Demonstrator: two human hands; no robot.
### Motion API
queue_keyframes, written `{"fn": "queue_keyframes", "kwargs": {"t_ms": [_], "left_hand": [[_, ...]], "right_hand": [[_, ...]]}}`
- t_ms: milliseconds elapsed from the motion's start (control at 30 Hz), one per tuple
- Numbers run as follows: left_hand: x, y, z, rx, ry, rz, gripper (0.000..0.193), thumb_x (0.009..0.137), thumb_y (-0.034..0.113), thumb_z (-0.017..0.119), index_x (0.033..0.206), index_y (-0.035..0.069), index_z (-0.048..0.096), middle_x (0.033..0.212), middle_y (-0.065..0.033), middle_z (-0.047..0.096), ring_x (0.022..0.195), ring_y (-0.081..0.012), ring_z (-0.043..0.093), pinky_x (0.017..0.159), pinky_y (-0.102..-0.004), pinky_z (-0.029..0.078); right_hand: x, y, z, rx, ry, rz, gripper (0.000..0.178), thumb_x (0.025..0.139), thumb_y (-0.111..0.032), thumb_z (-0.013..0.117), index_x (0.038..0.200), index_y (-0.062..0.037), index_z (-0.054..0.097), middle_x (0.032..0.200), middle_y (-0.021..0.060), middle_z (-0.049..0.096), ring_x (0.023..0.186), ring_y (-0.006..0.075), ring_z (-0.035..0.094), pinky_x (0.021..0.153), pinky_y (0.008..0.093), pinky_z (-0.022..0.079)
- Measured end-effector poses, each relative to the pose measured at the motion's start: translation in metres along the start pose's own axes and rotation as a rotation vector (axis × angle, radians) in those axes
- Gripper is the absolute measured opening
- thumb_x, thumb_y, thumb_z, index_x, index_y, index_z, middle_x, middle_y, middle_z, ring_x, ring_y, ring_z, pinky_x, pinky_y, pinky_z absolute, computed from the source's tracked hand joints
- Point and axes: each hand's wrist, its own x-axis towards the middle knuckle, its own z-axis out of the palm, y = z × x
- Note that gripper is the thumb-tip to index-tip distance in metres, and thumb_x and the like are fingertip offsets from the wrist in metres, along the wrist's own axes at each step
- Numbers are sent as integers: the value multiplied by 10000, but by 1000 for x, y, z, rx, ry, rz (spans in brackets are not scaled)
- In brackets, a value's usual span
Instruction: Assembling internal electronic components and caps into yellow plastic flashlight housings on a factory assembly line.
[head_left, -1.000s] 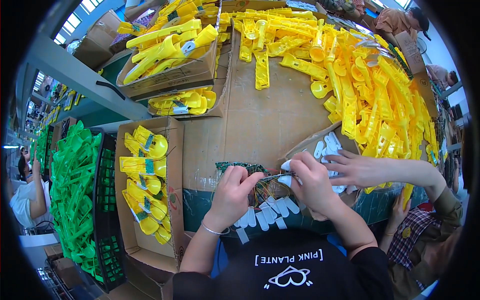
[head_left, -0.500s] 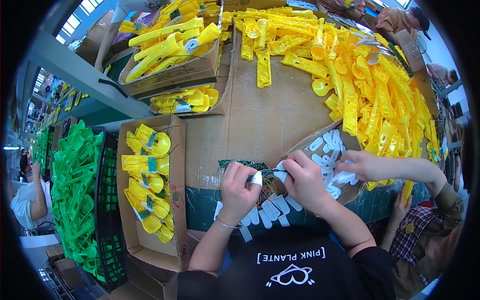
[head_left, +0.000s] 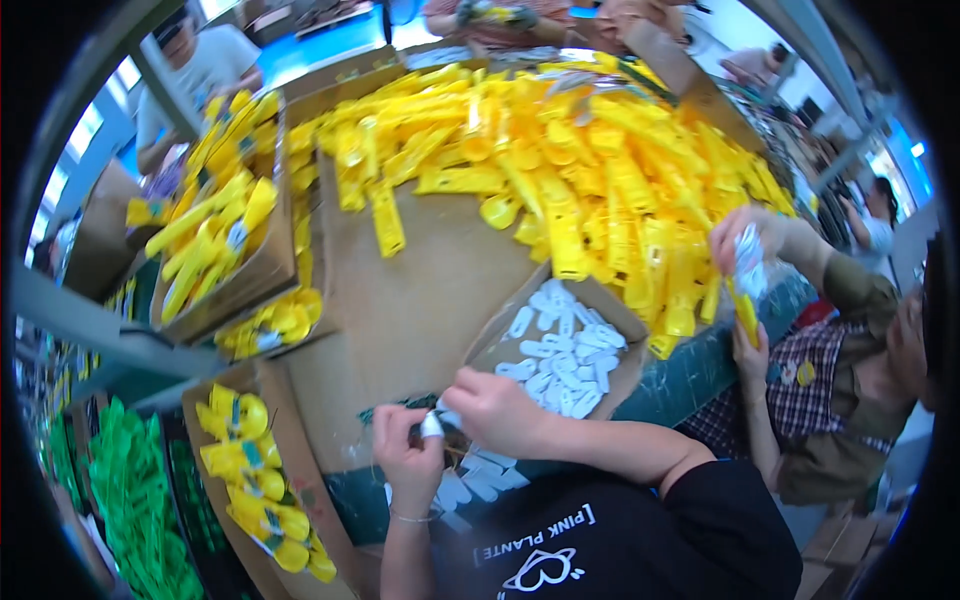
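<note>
My left hand (head_left: 408, 450) and my right hand (head_left: 505, 410) meet low in front of me, thumbs and forefingers pinched. White covers wrap the thumb tip of the left hand and a fingertip of the right. Between them they hold a small green circuit board, mostly hidden by the fingers. More green circuit boards (head_left: 385, 411) lie just behind my left hand, on the cardboard. Below the hands, flat white tabs (head_left: 482, 478) with thin wires rest in a row along the table's near edge.
A cardboard box of white oval parts (head_left: 565, 360) stands right of my hands. Yellow plastic housings (head_left: 590, 190) are heaped beyond. Boxed yellow assemblies (head_left: 262, 480) and green parts (head_left: 135, 500) stand left. At right, a co-worker's hands (head_left: 750, 245) hold a yellow piece and something white.
The view has swung to the right. My hands stay pinched together. The co-worker's hand has left the box of white parts and risen to the yellow piece with something white.
</note>
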Motion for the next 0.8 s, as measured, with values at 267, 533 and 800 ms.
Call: {"fn": "queue_keyframes", "kwargs": {"t_ms": [267, 533, 800], "left_hand": [[8, -10, 2, 300, -44, 135, 198, 762, 94, 574, 928, -14, 592, 844, -130, 502, 793, -299, 508, 727, -365, 430], [9, -5, -26, 193, 68, 10, 287, 735, 138, 613, 975, -16, 582, 915, -131, 490, 811, -269, 513, 721, -333, 430], [18, 9, -27, 306, 106, 98, 182, 761, 62, 627, 938, 19, 616, 949, -152, 532, 871, -319, 539, 770, -370, 451]], "right_hand": [[16, 17, -24, -35, 62, -238, 167, 674, -68, 611, 834, -25, 590, 843, 140, 537, 789, 311, 578, 693, 384, 490], [122, 186, -296, -791, 660, 202, 103, 779, -104, 545, 807, -31, 613, 814, 165, 626, 764, 346, 613, 683, 437, 481], [175, 314, -356, -1347, 287, 614, 205, 800, -123, 503, 878, -53, 680, 924, 132, 654, 895, 253, 632, 767, 364, 504]]}}
